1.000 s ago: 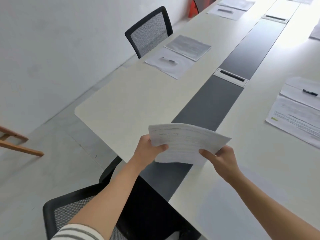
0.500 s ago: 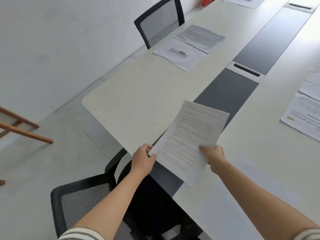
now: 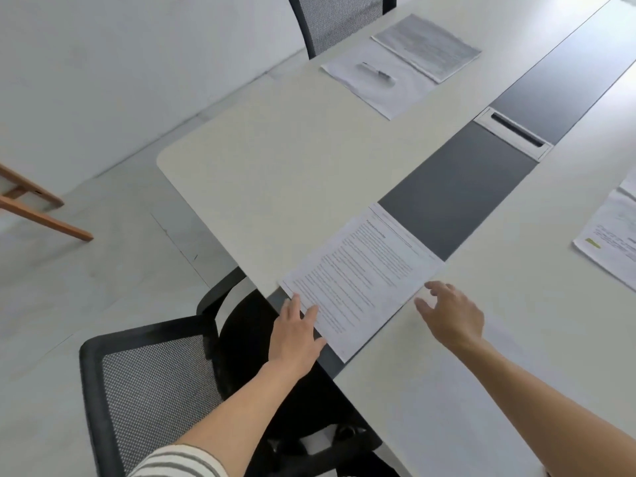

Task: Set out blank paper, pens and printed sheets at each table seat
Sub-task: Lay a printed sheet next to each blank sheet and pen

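Head view: a printed sheet point(image 3: 361, 277) lies flat at the near end of the table point(image 3: 275, 160), across the dark centre strip point(image 3: 457, 201), its bottom edge along the table's end edge. The left hand point(image 3: 296, 333) is flat with straight fingers. Its fingertips rest on the sheet's bottom left corner and its palm hangs past the end edge, above a black mesh chair point(image 3: 148, 390). The right hand point(image 3: 452, 316) is spread open and grips nothing, its fingers just beside the sheet's right side over the white top. Whether they touch the paper cannot be told.

Farther along the left edge, a blank paper point(image 3: 395, 91) carries a pen point(image 3: 377, 74), and a second printed sheet point(image 3: 426, 46) lies touching it, in front of another chair point(image 3: 337, 22). A slotted cable cover point(image 3: 512, 136) sits in the strip. At the right edge lies a third sheet point(image 3: 609, 246) with a green mark.
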Motion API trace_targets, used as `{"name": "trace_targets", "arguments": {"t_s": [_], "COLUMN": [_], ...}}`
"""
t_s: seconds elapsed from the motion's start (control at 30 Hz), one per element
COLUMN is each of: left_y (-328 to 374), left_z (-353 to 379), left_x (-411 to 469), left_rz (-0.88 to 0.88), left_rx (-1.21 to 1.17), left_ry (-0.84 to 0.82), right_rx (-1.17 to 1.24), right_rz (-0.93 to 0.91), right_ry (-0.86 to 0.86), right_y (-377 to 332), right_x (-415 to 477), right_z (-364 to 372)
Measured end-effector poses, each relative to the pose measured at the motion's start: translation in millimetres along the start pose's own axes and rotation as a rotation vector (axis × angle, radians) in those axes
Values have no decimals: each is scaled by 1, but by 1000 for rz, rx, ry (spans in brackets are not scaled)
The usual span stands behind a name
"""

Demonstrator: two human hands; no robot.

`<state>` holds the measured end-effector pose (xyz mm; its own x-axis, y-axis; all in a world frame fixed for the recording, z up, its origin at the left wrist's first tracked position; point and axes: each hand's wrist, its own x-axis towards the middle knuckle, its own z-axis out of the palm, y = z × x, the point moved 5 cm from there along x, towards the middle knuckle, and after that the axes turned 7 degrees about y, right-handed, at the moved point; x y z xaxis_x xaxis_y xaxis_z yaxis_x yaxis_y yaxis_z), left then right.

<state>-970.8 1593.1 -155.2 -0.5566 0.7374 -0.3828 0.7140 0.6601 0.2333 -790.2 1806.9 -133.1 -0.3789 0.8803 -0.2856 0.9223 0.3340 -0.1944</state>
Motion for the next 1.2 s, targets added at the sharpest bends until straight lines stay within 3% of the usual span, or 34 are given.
{"name": "trace_targets", "arguments": {"t_s": [0.1, 0.17, 0.27, 0.73, 0.93, 1.2], "left_y": [2, 1, -8, -30, 9, 77], "left_z": [8, 9, 4, -22, -37, 12], "left_x": [2, 7, 20, 52, 4, -83], "left_rz": [-7, -14, -30, -57, 144, 533], "left_rx": [31, 36, 20, -3, -18, 21], "left_ry": [-13, -1, 21, -4, 53, -124], "right_rx": [-116, -167, -158, -64, 175, 254], "right_rz": [-208, -227, -263, -209, -39, 357], "right_ry": [-116, -179, -144, -158, 62, 169], "right_y": [-8, -13, -29, -58, -1, 136], "right_x": [11, 19, 29, 42, -16, -168], "right_z": [18, 31, 33, 30, -5, 11]}}
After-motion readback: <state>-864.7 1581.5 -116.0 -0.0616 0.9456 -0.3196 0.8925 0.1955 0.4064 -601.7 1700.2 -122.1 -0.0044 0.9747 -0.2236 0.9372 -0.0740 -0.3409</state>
